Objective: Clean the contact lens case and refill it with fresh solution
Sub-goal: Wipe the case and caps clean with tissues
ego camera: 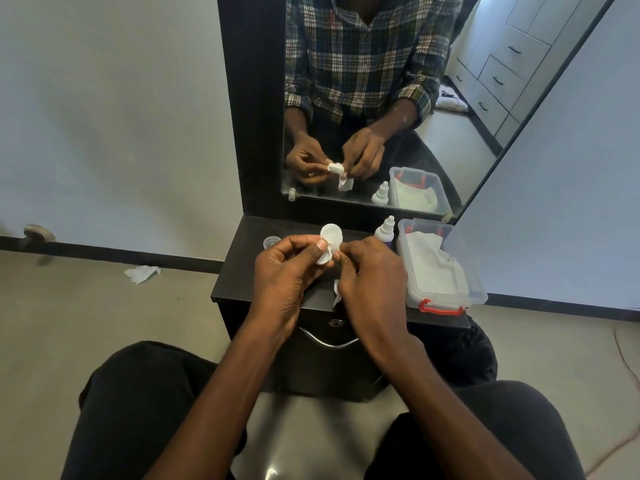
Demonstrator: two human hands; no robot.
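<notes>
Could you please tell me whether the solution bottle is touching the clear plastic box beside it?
Apart. The head view shows a narrow strip of dark tabletop between the solution bottle and the clear plastic box.

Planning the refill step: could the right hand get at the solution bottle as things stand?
Probably yes. The solution bottle stands upright just beyond the right hand with nothing between them, but that hand holds a tissue, which it would need to drop first.
</notes>
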